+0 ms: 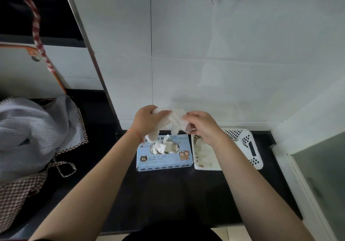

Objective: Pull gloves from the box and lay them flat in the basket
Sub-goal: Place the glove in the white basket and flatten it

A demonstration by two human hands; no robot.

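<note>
Black counter (168, 194) holds blue glove box (164, 158) marked "XL"

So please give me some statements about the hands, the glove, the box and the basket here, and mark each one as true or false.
1. Both the left hand and the right hand hold one glove in the air. True.
2. The glove box is closed and sealed. False: its top opening shows more gloves sticking out.
3. The white basket stands to the right of the box. True.
4. The basket holds nothing yet. False: pale gloves already lie inside it.
5. The held glove already rests flat in the basket. False: it is held up above the box and the basket.
</note>
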